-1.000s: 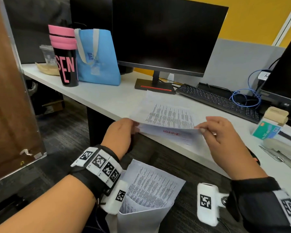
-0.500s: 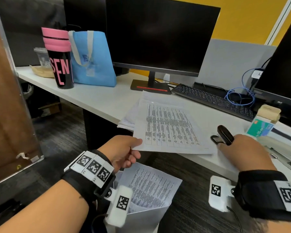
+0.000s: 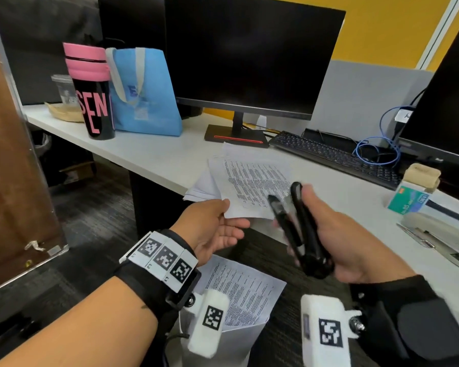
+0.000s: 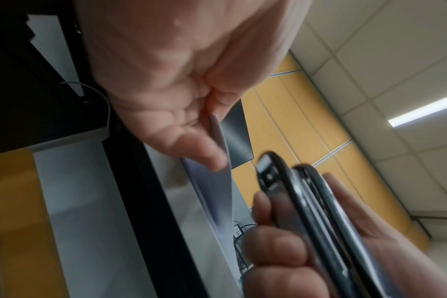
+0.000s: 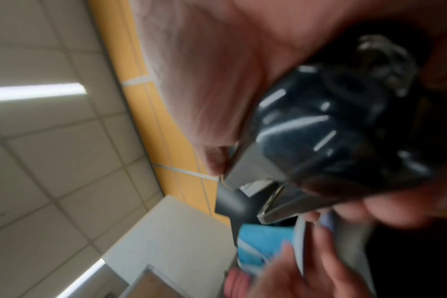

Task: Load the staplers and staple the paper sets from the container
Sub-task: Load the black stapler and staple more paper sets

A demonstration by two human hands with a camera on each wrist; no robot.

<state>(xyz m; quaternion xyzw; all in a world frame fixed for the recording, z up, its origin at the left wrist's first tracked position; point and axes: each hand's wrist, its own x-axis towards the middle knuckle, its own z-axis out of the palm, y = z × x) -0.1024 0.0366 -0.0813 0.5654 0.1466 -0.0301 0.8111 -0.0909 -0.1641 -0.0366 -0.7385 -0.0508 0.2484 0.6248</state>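
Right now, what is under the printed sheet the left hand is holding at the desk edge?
Under the printed sheet, more white papers stick out to its left, lying on the desk. How many there are, and what is printed on them, is covered by the top sheet. The left hand pinches its near corner.

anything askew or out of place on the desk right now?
Only the loose papers under the held paper set: they are fanned unevenly and overhang the desk edge. The right hand holds the black stapler; the left hand pinches the set's corner.
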